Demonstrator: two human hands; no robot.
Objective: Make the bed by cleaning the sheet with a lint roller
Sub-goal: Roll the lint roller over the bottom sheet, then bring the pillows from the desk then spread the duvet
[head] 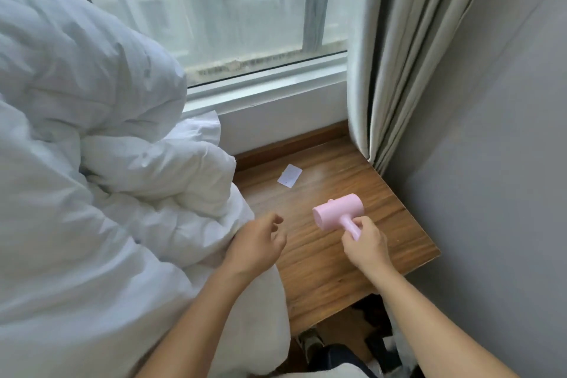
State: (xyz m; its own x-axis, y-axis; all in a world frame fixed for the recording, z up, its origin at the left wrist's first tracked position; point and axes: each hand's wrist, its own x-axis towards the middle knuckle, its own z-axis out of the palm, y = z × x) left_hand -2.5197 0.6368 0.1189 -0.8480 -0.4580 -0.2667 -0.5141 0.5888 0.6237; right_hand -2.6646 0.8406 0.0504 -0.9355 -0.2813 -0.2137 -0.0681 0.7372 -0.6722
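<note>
Two hands: both are reaching over the near part of a wooden bedside table.
Lint roller: smooth pink plastic, a capped cylinder on a short round handle, is sitting on the table's grainy brown top, right of centre.
Right hand: is curling thumb and fingers around the handle, gripping it.
Left hand: is hovering loosely curled, holding nothing, at the table's left edge.
Duvet: puffy, crumpled white fabric is bulging at left, overhanging the table.
Paper slip: small, white, is lying flat farther back.
Curtain: pleated grey cloth is hanging far right.
</note>
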